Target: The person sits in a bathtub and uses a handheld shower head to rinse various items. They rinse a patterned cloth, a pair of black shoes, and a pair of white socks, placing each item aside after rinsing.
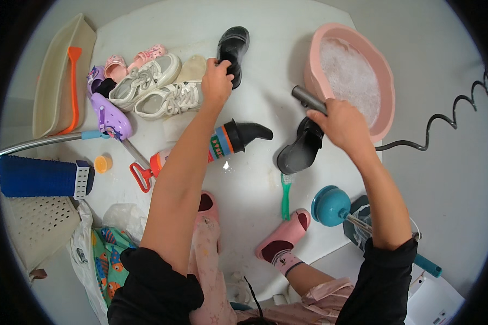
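My left hand (217,81) grips the side of a black shoe (236,40) at its opening; the shoe lies at the far middle of the white floor. In my right hand (345,126) is a grey handheld sprayer (307,97), its head pointing to the upper left. Just below the sprayer sits a second black shoe (297,156), its opening partly hidden by shadow and my fingers. A green-handled scrubbing brush (285,199) lies against that shoe's toe. Beside my right hand stands a pink basin (384,93) holding foamy water.
Grey-white sneakers (144,79), purple clogs (110,115) and pink clogs (116,67) lie left. A drain pump (223,140) lies under my left forearm. A teal plunger (331,205) stands right; a coiled black hose (427,126) runs along the wall. My pink slippers (286,233) are below.
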{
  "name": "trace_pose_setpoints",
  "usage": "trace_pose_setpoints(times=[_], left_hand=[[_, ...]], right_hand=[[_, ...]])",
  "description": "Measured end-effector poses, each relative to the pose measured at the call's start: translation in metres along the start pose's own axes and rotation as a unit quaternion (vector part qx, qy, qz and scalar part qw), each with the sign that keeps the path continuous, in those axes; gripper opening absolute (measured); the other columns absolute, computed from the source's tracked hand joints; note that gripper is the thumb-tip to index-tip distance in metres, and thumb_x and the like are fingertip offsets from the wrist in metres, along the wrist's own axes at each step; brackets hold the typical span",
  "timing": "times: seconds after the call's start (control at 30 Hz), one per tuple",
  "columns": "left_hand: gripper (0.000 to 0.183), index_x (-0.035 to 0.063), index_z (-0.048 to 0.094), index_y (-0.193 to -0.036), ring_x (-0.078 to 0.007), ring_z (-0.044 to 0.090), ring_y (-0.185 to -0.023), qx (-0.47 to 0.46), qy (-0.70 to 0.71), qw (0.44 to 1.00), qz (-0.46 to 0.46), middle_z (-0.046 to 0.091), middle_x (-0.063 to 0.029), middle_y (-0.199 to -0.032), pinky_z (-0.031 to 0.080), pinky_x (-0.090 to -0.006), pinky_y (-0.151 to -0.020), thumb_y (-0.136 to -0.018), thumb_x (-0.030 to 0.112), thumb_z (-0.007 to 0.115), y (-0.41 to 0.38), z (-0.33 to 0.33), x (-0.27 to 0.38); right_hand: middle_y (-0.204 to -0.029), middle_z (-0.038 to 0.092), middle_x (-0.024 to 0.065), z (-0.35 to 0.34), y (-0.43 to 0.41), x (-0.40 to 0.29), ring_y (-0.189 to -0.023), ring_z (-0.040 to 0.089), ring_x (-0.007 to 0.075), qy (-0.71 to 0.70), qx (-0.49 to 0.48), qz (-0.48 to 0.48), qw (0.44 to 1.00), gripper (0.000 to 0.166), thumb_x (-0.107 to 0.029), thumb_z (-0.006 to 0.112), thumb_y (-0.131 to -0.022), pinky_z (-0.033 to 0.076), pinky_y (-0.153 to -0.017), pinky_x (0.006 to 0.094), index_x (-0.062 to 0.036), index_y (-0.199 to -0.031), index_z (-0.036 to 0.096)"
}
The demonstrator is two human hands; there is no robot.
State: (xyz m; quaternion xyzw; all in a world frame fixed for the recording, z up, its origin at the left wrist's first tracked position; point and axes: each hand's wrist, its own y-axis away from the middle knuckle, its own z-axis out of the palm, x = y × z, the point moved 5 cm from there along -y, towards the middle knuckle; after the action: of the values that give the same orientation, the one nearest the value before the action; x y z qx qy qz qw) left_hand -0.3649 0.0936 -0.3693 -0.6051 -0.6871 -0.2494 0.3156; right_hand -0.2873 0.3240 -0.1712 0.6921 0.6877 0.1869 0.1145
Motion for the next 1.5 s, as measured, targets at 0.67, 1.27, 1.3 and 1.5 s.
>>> trace_pose_setpoints(times=[0.67,1.27,1.3,1.5], left_hand=[[0.065,0.0043,0.027,-0.143,-0.0404,0.048,-0.12,-0.002,0.654,0.561,-0.508,0.038,-0.0249,-0.138,0.058,-0.0513,-0.084,-0.098,0.05,0.042,0.026,0.084,-0.034],[0.075,0.0328,0.029,-0.133,-0.0284,0.049,-0.11,0.075,0.571,0.746,-0.334,0.029,-0.0128,-0.139,0.052,-0.0467,-0.085,-0.081,-0.013,0.059,0.005,0.072,-0.002],[0.075,0.033,0.029,-0.134,-0.0283,0.049,-0.11,0.065,0.58,0.742,-0.33,0.029,-0.0124,-0.14,0.052,-0.047,-0.085,-0.082,-0.013,0.059,0.007,0.071,-0.005],[0.061,0.0333,0.03,-0.135,-0.0304,0.044,-0.118,0.053,0.631,0.69,-0.35,0.027,-0.0083,-0.144,0.05,-0.0567,-0.085,-0.091,-0.002,0.053,0.007,0.071,-0.026]], right_hand=[[-0.08,0.066,0.0231,0.007,0.013,0.001,-0.075,0.065,0.0401,0.024,0.043,-0.047,0.998,0.042,-0.04,0.066,-0.084,0.052,-0.068,0.0464,0.0021,-0.081,0.065],[-0.082,0.067,0.0222,0.0,0.005,-0.001,-0.077,0.066,0.0405,0.031,0.059,-0.043,0.997,0.043,-0.04,0.064,-0.085,0.053,-0.069,0.0472,0.0034,-0.084,0.065],[-0.083,0.067,0.022,-0.001,0.001,0.001,-0.077,0.066,0.0403,0.022,0.073,-0.035,0.996,0.043,-0.04,0.064,-0.085,0.053,-0.069,0.0472,0.0032,-0.084,0.065],[-0.081,0.065,0.0254,0.002,0.009,-0.012,-0.079,0.064,0.043,0.046,0.039,-0.076,0.995,0.047,-0.042,0.065,-0.085,0.051,-0.07,0.0487,0.0048,-0.086,0.063]])
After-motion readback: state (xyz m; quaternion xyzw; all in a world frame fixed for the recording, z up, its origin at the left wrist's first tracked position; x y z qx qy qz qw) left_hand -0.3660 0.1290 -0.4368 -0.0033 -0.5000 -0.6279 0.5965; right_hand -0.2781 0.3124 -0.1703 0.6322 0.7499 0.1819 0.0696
